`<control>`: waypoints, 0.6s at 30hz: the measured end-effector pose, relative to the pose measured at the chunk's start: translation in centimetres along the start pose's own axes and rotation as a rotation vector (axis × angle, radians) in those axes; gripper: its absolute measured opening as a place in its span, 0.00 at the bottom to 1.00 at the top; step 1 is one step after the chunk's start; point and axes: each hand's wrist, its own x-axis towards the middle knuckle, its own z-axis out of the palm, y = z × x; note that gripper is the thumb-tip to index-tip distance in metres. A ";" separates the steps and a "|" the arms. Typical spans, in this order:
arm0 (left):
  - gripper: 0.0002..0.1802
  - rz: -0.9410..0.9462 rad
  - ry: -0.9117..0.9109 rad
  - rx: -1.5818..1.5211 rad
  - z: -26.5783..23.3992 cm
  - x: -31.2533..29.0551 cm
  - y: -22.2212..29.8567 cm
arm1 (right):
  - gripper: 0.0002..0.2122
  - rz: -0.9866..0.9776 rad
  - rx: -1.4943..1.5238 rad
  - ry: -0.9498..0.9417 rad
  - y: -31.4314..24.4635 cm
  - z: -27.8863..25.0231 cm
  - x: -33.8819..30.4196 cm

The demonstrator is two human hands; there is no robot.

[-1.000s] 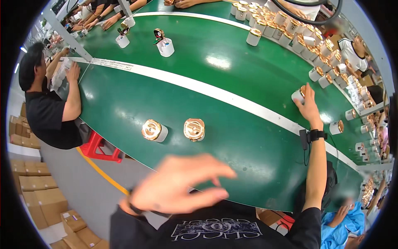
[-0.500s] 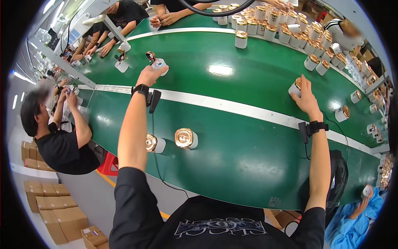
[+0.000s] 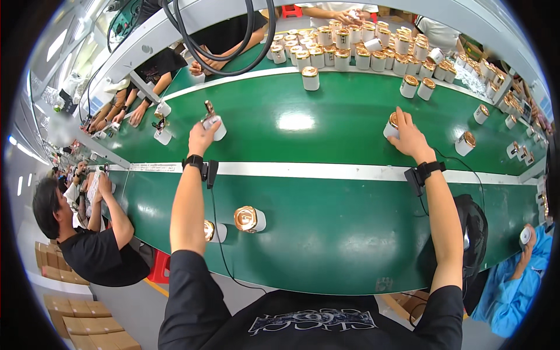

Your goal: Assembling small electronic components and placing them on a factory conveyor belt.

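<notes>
My left hand [image 3: 202, 138] is closed around a white housing [image 3: 220, 132] whose copper-coloured lid stands raised at its far side. It rests on the green belt at the left. Further right, my right hand [image 3: 410, 140] is curled over a white canister with a copper-coloured top [image 3: 392, 128], fingers along its right side. Another opened housing [image 3: 163, 136] sits to the left of my left hand. On the near green table, below my left wrist, stand a copper-topped canister [image 3: 249, 219] and a second one [image 3: 216, 231], partly hidden by my forearm.
Many copper-topped canisters [image 3: 342, 59] crowd the far shelf. A white rail [image 3: 303, 170] divides belt from near table. Black cables [image 3: 224, 55] hang from a grey overhead beam [image 3: 326, 10]. A dark bag [image 3: 472, 239] lies by my right forearm. Co-workers [image 3: 87, 233] sit around.
The view has tilted upward and shifted, so the belt appears lower. Both hands stay at their canisters. The raised lid by my left hand now looks more upright.
</notes>
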 end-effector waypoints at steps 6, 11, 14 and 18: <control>0.34 0.375 -0.209 -0.093 -7.0 -15.2 15.9 | 0.35 -0.391 -0.090 0.439 -5.1 -0.6 -3.5; 0.35 0.421 -0.335 -0.266 -5.6 -32.4 17.4 | 0.34 -0.264 1.032 -0.540 -15.7 0.1 -13.8; 0.36 0.364 -0.441 -0.439 -0.9 -34.9 15.4 | 0.36 -0.185 0.964 -0.728 -16.9 2.4 -16.6; 0.37 0.348 -0.508 -0.462 1.5 -37.6 14.6 | 0.33 -0.111 0.819 -0.797 -15.6 3.0 -18.8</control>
